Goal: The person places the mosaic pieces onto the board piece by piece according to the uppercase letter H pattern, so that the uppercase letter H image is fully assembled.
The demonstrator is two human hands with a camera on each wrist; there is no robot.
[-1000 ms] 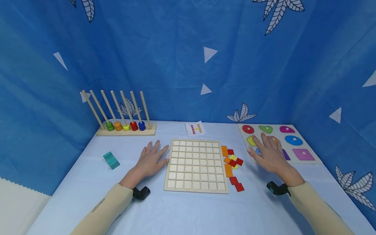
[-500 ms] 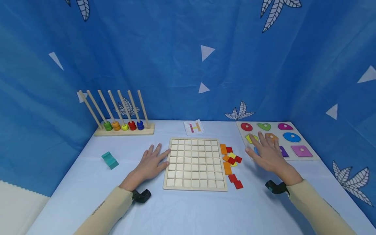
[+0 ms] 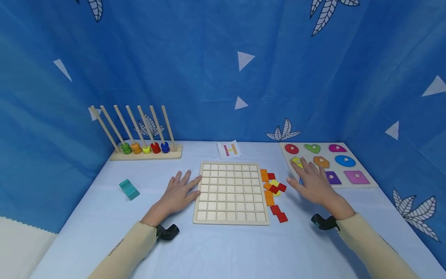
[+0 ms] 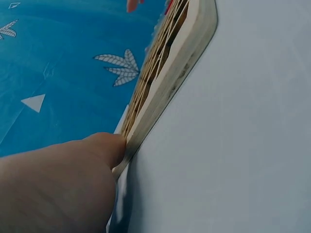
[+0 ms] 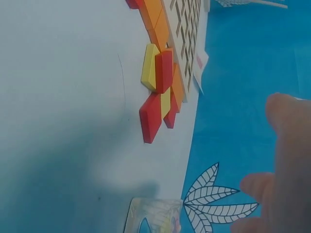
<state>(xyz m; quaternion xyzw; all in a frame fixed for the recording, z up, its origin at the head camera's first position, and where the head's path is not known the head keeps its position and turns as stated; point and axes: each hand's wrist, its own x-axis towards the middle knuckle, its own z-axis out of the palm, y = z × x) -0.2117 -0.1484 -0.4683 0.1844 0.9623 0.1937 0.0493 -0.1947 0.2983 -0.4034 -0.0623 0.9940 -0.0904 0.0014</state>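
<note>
A wooden grid board [image 3: 231, 193] with square cells lies mid-table. My left hand [image 3: 178, 193] is spread flat, its thumb and forefinger at the board's left edge; the left wrist view has the thumb [image 4: 107, 148] against the board's side [image 4: 170, 82]. Along the right edge lie orange tiles [image 3: 269, 198], yellow tiles [image 3: 274, 183] and red tiles [image 3: 282, 217], some overlapping. My right hand [image 3: 313, 185] holds nothing and hovers with fingers spread, right of the tiles, overlapping the near left part of a shape puzzle board [image 3: 360, 186] in the head view.
Behind the grid board lies a printed pattern card [image 3: 229, 149]. A peg stand [image 3: 146, 155] with coloured rings is at the back left, a teal block [image 3: 129, 189] in front of it. A blue patterned curtain [image 3: 209, 77] borders the white table [image 3: 223, 252].
My right hand has shifted slightly left, showing more of the shape puzzle board. My left hand stays by the grid board's edge. The head view has shifted a little.
</note>
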